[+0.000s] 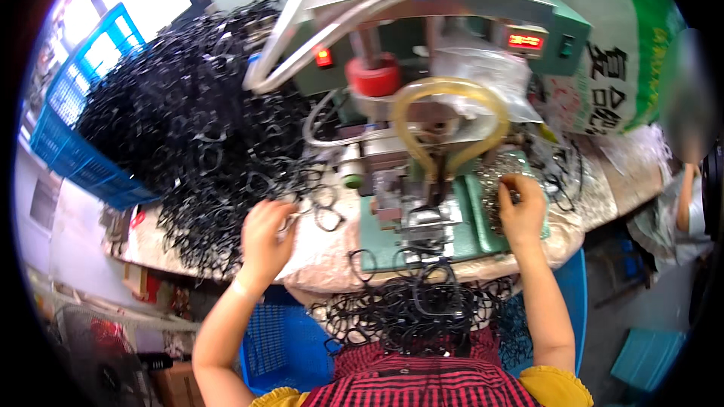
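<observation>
My left hand (268, 232) is at the right edge of a big heap of thin black loops (204, 120). Its fingers are curled together near a few stray loops; whatever they grip is too small to make out. On the right, my right hand (524, 211) reaches over a green tray (472, 211) of small shiny metal pieces (494, 181), thumb and fingertips pinched together. Between my hands stands a green press machine (430, 215) with a metal fixture and a curved yellowish tube (494, 94). More black loops (415, 305) lie across my lap below it.
A blue plastic crate (90, 169) tilts behind the heap. Two blue bins (283, 343) flank my lap under the cloth-covered table edge. A large white-and-green sack (603, 53) stands at the back right. Another person's arm (686, 196) shows at the far right.
</observation>
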`<act>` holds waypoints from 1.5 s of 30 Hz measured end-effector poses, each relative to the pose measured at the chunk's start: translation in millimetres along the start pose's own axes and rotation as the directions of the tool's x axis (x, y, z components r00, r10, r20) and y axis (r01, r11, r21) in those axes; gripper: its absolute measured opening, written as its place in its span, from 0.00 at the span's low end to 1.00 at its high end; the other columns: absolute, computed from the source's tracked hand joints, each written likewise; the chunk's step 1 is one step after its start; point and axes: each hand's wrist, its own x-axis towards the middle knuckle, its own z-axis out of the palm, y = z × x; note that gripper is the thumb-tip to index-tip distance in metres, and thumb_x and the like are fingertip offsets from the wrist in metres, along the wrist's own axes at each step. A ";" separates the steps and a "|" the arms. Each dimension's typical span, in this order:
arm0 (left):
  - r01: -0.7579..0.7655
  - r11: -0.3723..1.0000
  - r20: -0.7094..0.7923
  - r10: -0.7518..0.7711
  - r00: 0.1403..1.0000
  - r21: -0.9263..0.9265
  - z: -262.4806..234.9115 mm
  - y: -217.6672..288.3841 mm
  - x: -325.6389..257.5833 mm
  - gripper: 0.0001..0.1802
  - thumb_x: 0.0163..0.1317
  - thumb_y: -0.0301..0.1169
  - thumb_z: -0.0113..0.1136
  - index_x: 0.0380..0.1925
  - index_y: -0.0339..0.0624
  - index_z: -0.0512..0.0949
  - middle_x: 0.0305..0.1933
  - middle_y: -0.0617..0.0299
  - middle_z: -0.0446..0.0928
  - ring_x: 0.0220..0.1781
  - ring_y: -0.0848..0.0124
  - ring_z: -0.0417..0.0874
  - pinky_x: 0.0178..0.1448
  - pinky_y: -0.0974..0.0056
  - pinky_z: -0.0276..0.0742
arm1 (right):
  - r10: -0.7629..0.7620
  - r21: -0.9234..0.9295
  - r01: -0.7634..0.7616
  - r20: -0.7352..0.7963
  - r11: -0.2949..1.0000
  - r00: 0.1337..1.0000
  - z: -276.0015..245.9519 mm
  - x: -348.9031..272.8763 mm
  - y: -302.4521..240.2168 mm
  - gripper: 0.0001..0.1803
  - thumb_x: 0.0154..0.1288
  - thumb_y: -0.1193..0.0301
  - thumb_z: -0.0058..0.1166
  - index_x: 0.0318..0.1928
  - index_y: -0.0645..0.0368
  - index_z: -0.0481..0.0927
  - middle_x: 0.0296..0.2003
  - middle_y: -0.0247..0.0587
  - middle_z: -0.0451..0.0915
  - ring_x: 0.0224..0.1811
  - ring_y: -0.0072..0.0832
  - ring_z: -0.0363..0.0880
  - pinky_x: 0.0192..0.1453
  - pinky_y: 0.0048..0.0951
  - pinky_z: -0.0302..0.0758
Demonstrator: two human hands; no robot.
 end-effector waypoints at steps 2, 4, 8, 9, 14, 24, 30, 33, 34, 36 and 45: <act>-0.286 0.945 0.353 0.218 0.910 0.156 10.4 -13.2 17.2 0.08 0.55 0.26 0.62 0.36 0.43 0.83 0.44 0.58 0.82 0.46 0.59 0.78 0.56 0.55 0.73 | -0.049 -0.064 0.051 0.043 0.997 0.998 -1.5 5.2 -10.9 0.05 0.56 0.78 0.62 0.35 0.60 0.82 0.33 0.44 0.82 0.38 0.44 0.80 0.44 0.41 0.74; -0.610 0.760 0.604 0.381 0.700 0.227 30.1 -33.1 21.5 0.10 0.57 0.31 0.56 0.38 0.48 0.82 0.44 0.64 0.79 0.49 0.65 0.75 0.60 0.58 0.70 | -0.085 -0.075 0.090 0.072 0.993 0.994 -1.9 5.1 -12.0 0.04 0.57 0.79 0.61 0.35 0.60 0.83 0.33 0.44 0.82 0.38 0.43 0.79 0.45 0.41 0.74; -0.638 0.726 0.696 0.319 0.644 0.257 67.1 -66.1 8.7 0.09 0.58 0.35 0.58 0.39 0.52 0.81 0.46 0.62 0.77 0.50 0.65 0.76 0.56 0.60 0.70 | 0.016 -0.066 -0.013 0.053 0.998 0.998 -17.4 -10.2 -4.2 0.05 0.58 0.79 0.61 0.36 0.60 0.85 0.33 0.44 0.83 0.39 0.42 0.80 0.46 0.39 0.74; -0.570 0.776 0.635 0.300 0.712 0.272 73.4 -73.4 1.0 0.09 0.58 0.35 0.58 0.38 0.51 0.80 0.45 0.61 0.77 0.50 0.64 0.76 0.55 0.59 0.71 | 0.051 -0.036 -0.049 0.051 0.998 0.997 -23.9 -18.0 -1.0 0.05 0.58 0.79 0.61 0.36 0.60 0.85 0.34 0.44 0.84 0.39 0.41 0.80 0.47 0.38 0.74; -0.059 0.985 0.302 0.008 0.953 0.162 99.6 -63.2 -19.4 0.13 0.53 0.21 0.57 0.40 0.45 0.77 0.42 0.54 0.75 0.46 0.54 0.77 0.49 0.54 0.76 | 0.227 -0.065 -0.221 0.095 0.973 0.969 -63.6 -43.7 3.1 0.05 0.57 0.79 0.62 0.35 0.60 0.86 0.34 0.43 0.85 0.39 0.39 0.82 0.47 0.36 0.76; 0.315 0.945 0.044 -0.320 0.946 0.091 116.2 -22.2 -7.5 0.12 0.54 0.16 0.55 0.39 0.37 0.75 0.40 0.48 0.74 0.43 0.46 0.78 0.46 0.51 0.76 | 0.004 0.509 -0.068 0.124 0.858 0.992 -2.6 10.1 -97.4 0.05 0.51 0.79 0.62 0.30 0.62 0.80 0.32 0.43 0.83 0.37 0.37 0.83 0.44 0.32 0.77; 0.256 0.166 0.063 -0.715 0.696 -0.952 90.0 31.6 1.7 0.07 0.76 0.31 0.50 0.37 0.43 0.68 0.30 0.60 0.79 0.24 0.73 0.77 0.25 0.72 0.69 | 0.228 0.770 -0.337 0.251 0.541 0.941 11.5 -6.3 -106.8 0.14 0.63 0.82 0.61 0.47 0.64 0.71 0.39 0.40 0.84 0.45 0.22 0.82 0.53 0.24 0.76; 0.060 0.188 -0.074 -0.632 0.771 -0.980 20.5 100.5 54.3 0.11 0.76 0.39 0.40 0.38 0.45 0.65 0.27 0.56 0.76 0.24 0.74 0.72 0.22 0.73 0.69 | 0.225 0.825 -0.355 0.281 0.441 0.933 13.2 -5.9 -114.5 0.17 0.64 0.81 0.61 0.49 0.65 0.68 0.40 0.42 0.84 0.47 0.22 0.83 0.55 0.23 0.75; -0.026 0.148 -0.099 -0.512 0.853 -0.989 -2.6 119.6 65.1 0.11 0.75 0.38 0.36 0.37 0.44 0.63 0.24 0.54 0.73 0.23 0.71 0.71 0.24 0.70 0.71 | 0.227 0.842 -0.379 0.312 0.385 0.923 13.3 -6.3 -115.5 0.17 0.64 0.81 0.61 0.49 0.65 0.68 0.41 0.43 0.83 0.47 0.22 0.83 0.55 0.23 0.75; -0.137 0.279 -0.250 -0.426 0.870 -0.951 -20.9 144.6 79.5 0.09 0.73 0.35 0.34 0.39 0.42 0.62 0.25 0.47 0.76 0.27 0.65 0.77 0.43 0.65 0.77 | 0.213 0.865 -0.425 0.378 0.267 0.901 15.3 -10.1 -120.9 0.17 0.65 0.81 0.60 0.50 0.65 0.68 0.43 0.43 0.83 0.47 0.22 0.82 0.54 0.22 0.75; 0.040 0.311 -0.084 -0.376 0.923 -0.950 -29.7 165.2 83.8 0.14 0.74 0.38 0.33 0.39 0.38 0.63 0.23 0.48 0.79 0.24 0.67 0.76 0.37 0.66 0.75 | 0.149 0.772 -0.406 0.385 0.489 0.911 -12.2 -10.9 -130.4 0.25 0.68 0.81 0.52 0.64 0.67 0.67 0.51 0.46 0.82 0.59 0.29 0.79 0.65 0.30 0.71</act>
